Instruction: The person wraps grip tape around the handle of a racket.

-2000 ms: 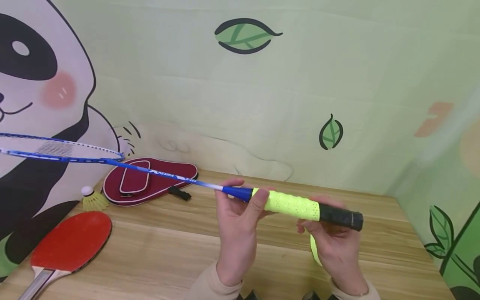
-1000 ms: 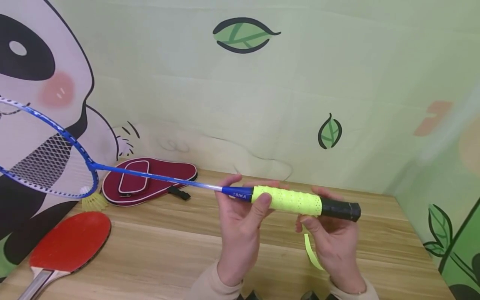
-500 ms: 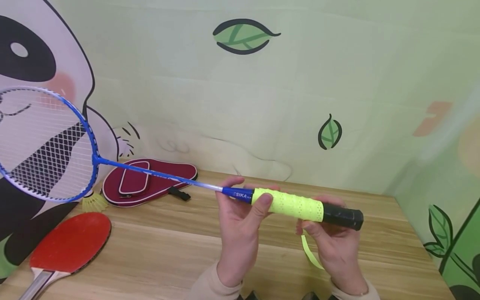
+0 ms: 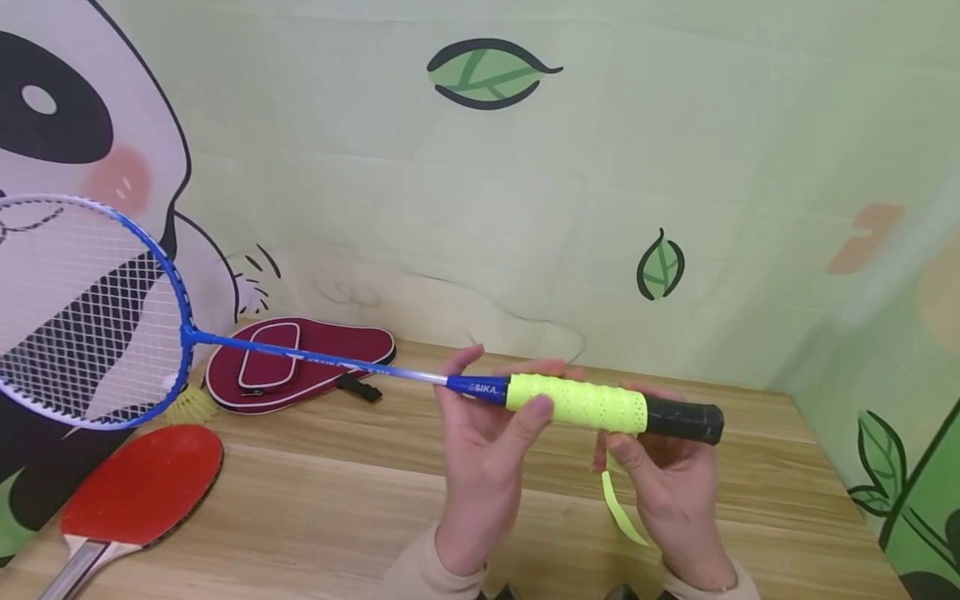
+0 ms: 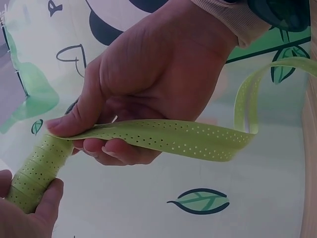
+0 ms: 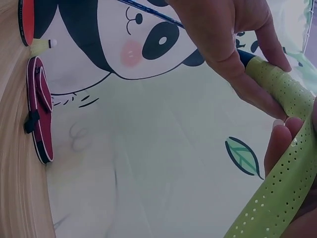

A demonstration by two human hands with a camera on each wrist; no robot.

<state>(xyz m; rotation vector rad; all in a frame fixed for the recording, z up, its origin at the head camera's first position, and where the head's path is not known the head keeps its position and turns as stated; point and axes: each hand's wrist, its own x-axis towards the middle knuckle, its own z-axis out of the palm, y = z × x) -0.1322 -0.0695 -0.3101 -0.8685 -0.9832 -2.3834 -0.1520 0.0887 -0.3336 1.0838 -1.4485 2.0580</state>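
A blue badminton racket is held up over the table, its strung head at the left. My left hand holds the handle near the blue cone, thumb across the yellow-green perforated overgrip tape. The tape covers the handle up to a bare black butt end. My right hand pinches the tape against the handle where the wrapping stops; its thumb presses there in the left wrist view. A loose tape strip trails from that hand. The right hand's far fingers are partly hidden behind the handle in the head view.
A maroon racket case lies at the back left of the wooden table. Beside it is a yellow shuttlecock, partly behind the racket head. A red table-tennis bat lies at the front left. Printed cloth backs the table.
The racket has rolled from nearly edge-on to showing its strings, and its head has dipped slightly in the last half second. The wrapped tape reaches a little farther toward the butt.
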